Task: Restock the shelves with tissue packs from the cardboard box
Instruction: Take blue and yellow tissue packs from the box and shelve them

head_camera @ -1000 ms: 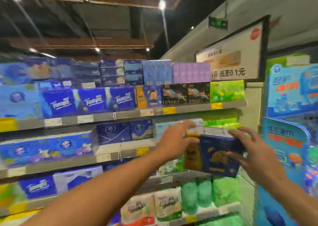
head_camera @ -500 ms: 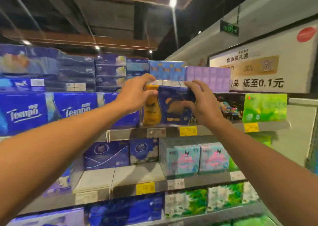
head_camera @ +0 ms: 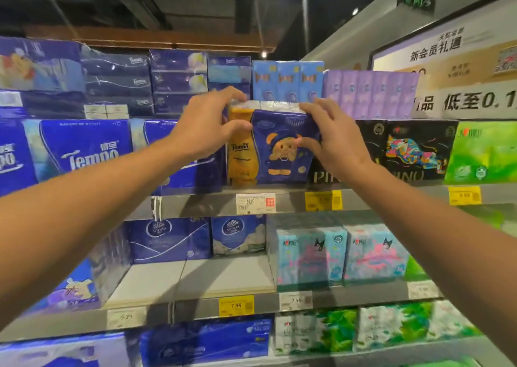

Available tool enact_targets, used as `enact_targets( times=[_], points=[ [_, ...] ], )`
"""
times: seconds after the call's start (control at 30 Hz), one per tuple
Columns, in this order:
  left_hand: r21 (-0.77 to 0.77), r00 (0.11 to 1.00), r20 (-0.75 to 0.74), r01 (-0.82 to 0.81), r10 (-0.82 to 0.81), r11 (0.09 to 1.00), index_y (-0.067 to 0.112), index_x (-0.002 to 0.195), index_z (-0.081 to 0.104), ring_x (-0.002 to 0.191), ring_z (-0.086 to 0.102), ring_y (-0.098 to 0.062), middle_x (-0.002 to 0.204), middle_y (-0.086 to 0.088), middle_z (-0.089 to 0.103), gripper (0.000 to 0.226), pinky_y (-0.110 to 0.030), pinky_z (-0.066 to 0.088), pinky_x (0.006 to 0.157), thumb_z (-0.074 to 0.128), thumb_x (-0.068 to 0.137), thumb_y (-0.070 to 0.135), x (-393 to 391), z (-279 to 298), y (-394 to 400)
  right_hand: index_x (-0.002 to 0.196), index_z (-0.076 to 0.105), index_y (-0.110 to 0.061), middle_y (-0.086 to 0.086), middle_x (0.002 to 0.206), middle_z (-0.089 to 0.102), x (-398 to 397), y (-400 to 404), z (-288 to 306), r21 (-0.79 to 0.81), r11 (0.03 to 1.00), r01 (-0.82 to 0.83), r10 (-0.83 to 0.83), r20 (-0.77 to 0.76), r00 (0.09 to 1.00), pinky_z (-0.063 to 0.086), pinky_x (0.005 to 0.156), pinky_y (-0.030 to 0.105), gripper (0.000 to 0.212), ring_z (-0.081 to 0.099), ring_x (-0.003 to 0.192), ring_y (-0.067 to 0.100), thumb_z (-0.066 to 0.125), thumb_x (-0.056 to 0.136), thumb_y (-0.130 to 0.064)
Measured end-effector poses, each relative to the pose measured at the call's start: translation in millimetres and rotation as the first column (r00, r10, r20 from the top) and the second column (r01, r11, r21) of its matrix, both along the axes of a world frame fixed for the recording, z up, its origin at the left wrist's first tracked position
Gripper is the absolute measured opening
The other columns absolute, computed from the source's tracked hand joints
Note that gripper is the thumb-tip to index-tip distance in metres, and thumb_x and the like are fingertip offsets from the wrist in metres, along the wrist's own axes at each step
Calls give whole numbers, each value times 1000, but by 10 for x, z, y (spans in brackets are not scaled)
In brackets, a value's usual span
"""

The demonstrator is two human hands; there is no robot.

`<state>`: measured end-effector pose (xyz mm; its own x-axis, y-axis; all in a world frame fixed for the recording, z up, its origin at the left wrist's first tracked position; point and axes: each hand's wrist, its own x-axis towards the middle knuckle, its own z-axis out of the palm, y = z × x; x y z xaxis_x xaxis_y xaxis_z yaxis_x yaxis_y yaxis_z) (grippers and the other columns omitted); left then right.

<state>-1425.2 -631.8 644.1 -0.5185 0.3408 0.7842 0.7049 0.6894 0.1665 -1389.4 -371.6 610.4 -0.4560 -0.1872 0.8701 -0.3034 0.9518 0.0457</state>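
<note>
Both hands hold a tissue pack (head_camera: 272, 145) on the shelf (head_camera: 212, 203).
Pack stands upright on the shelf edge, above a white price tag (head_camera: 255, 203), between the blue Tempo packs (head_camera: 84, 148) and black packs (head_camera: 414, 151). Left hand (head_camera: 205, 126) grips its upper left corner, fingers curled over the top, thumb on the front. Right hand (head_camera: 337, 140) grips the upper right corner the same way.

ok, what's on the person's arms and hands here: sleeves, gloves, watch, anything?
Nothing worn shows. The left hand and right hand are bare: no gloves, no rings visible. Both forearms are bare from the wrist to the frame edge, with no sleeve, watch or band in view. Anything above the elbows is out of frame.
</note>
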Motion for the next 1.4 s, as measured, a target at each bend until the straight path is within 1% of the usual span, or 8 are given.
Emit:
enact_targets(
  times=[0.23, 0.5, 0.6, 0.7, 0.97, 1.07, 1.17, 1.4],
  points=[
    [-76, 999, -48, 12, -16, 997, 25, 129, 53, 101, 58, -21, 117, -4, 64, 51, -42, 49, 90, 66, 87, 50, -98, -184, -50, 135, 52, -18, 10, 135, 53, -55, 57, -88, 110, 990, 84, -78, -58, 995, 40, 97, 53, 64, 46, 121, 36, 70, 82, -48],
    [-287, 984, -113, -163, 136, 944, 25, 125, 53, 110, 53, -28, 114, -4, 61, 51, -47, 38, 95, 41, 93, 62, -274, -30, 14, 137, 45, -28, -1, 142, 51, -113, -11, 297, 209, 967, 147, -195, 231, 953, 17, 113, 65, 72, 35, 139, 26, 64, 79, -66],
    [-372, 964, -128, -263, 231, 890, 30, 122, 54, 118, 49, -26, 118, 1, 62, 64, -55, 31, 100, 30, 82, 73, -305, 74, 87, 124, 46, -27, 2, 121, 60, -168, -43, 435, 267, 954, 139, -230, 349, 908, 31, 105, 57, 79, 53, 115, 31, 65, 66, -77],
    [-458, 975, -4, -197, 220, 867, 32, 133, 45, 113, 55, -26, 118, 2, 62, 64, -53, 38, 98, 38, 86, 74, -397, 52, 125, 120, 42, -22, 4, 109, 63, -230, -92, 433, 328, 933, 145, -272, 384, 882, 44, 81, 42, 88, 56, 93, 31, 73, 58, -76],
    [-483, 974, 15, -193, 228, 854, 29, 141, 38, 119, 54, -26, 131, -1, 57, 66, -49, 42, 99, 46, 89, 69, -430, 38, 140, 120, 37, -22, 2, 117, 62, -294, -85, 362, 352, 923, 159, -282, 336, 898, 48, 74, 39, 89, 58, 93, 29, 76, 59, -74],
    [-427, 980, 7, -178, 200, 886, 23, 150, 32, 130, 47, -28, 143, -6, 50, 73, -49, 39, 106, 50, 91, 63, -312, 31, 126, 131, 39, -24, 1, 133, 57, -248, -66, 346, 315, 935, 164, -272, 339, 901, 43, 95, 48, 96, 56, 114, 29, 74, 58, -76],
    [-241, 979, -168, -158, 119, 958, 17, 149, 38, 135, 43, -27, 147, -7, 48, 71, -46, 37, 109, 54, 92, 56, -148, -107, 60, 147, 33, -25, 1, 153, 39, -88, -115, 251, 171, 975, 146, -185, 242, 952, 19, 116, 60, 105, 36, 141, 25, 74, 63, -73],
    [-17, 995, -82, -55, 53, 998, 14, 139, 55, 133, 44, -20, 143, -4, 52, 60, -30, 32, 112, 61, 87, 44, 385, -1197, -78, 133, 53, -15, 6, 132, 59, 393, -554, -893, -139, 966, -219, 237, 124, 964, 44, 99, 44, 76, 55, 120, 25, 75, 68, -48]
  ],
)
